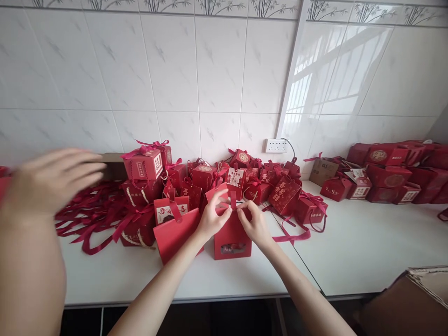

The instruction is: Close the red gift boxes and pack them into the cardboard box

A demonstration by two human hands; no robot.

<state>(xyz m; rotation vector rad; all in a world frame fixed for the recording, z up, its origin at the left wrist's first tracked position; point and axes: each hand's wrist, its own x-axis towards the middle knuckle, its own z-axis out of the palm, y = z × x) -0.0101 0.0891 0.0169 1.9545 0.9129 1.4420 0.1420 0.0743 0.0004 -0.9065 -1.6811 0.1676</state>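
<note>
A red gift box [232, 239] with a small clear window low on its front stands upright on the white counter [364, 247]. Both my hands are at its top. My left hand [211, 217] pinches the top flap from the left, fingers closed. From the right, my right hand [254, 224] pinches the same top edge, where a short red ribbon end [233, 199] sticks up. A flat red box blank [173, 235] leans just left of my left hand.
Another person's arm and blurred hand [52, 179] reach in at the left, over a pile of loose red ribbons [87, 212]. Several tied red gift boxes [143, 163] crowd the back along the tiled wall, more at the right [388, 175]. A wall socket [275, 145] sits behind; a cardboard carton [416, 298] stands at bottom right.
</note>
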